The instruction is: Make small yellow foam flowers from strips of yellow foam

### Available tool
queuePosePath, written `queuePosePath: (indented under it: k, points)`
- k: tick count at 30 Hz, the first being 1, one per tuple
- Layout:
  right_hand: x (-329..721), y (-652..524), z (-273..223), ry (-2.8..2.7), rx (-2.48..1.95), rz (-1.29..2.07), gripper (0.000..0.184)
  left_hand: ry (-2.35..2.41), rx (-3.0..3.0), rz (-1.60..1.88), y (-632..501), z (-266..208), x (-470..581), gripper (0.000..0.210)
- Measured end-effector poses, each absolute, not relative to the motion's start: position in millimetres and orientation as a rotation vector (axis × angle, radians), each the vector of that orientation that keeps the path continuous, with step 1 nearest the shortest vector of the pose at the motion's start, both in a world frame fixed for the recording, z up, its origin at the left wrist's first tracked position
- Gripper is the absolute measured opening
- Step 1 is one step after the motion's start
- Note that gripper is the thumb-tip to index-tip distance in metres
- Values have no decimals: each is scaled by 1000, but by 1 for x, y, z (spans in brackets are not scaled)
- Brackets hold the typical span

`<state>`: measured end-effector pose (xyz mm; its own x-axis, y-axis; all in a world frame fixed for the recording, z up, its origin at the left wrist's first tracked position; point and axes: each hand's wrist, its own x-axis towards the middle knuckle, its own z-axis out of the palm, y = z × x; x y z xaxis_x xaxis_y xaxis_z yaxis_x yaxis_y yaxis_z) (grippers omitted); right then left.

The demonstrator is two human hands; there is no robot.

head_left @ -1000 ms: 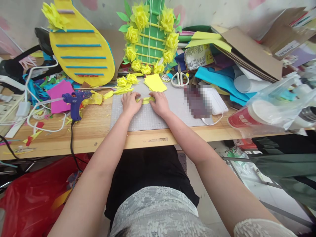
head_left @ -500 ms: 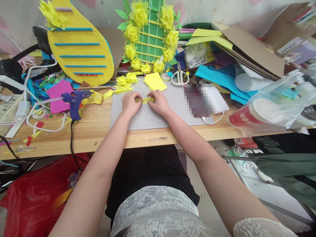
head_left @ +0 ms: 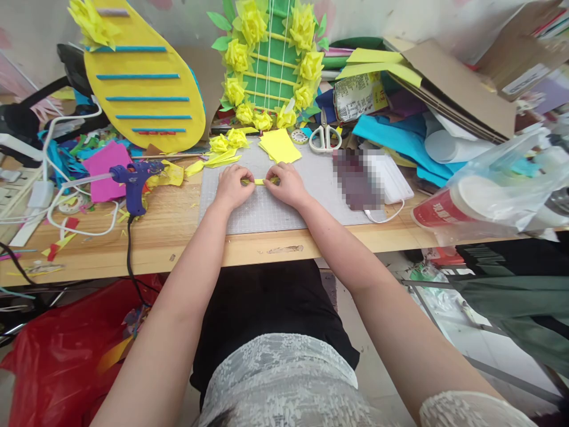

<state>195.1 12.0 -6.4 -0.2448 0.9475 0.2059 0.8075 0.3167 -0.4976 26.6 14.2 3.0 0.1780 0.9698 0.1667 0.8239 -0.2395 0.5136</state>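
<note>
A narrow yellow paper strip (head_left: 259, 182) stretches between my two hands over the grey cutting mat (head_left: 253, 216). My left hand (head_left: 234, 185) pinches its left end between thumb and finger. The right end is pinched the same way by my right hand (head_left: 287, 182). Just beyond my hands lies a stack of yellow paper squares (head_left: 280, 146). To its left are yellow paper flowers (head_left: 229, 140) and folded yellow paper pieces (head_left: 222, 159).
A purple glue gun (head_left: 136, 184) stands at left among paper scraps. Scissors (head_left: 325, 137), a white power bank (head_left: 391, 181) and a bagged red cup (head_left: 444, 204) are to the right. Behind stand a yellow striped board (head_left: 146, 89) and a green flower-trimmed one (head_left: 278, 71).
My fingers have shifted along the strip, which now looks narrower and more taut. My left hand has moved slightly left. The things around have hardly changed.
</note>
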Motion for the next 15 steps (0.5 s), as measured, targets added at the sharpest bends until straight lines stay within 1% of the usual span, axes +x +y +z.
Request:
queuePosePath:
  k: [3,9,11,15]
  points:
    - [195,13,-8,-2127,-1559,396,18,1741,2142,682,14,2,28,1]
    - [196,14,-9,-2114,-1535,454,23,1725,2143,672,12,1,29,25]
    - [197,14,-9,-2083,-1493,500,26,1731,2160,651,11,2,30,25]
    - [198,14,-9,-1976,-1398,646,29,1658,2178,707,13,8,32,18]
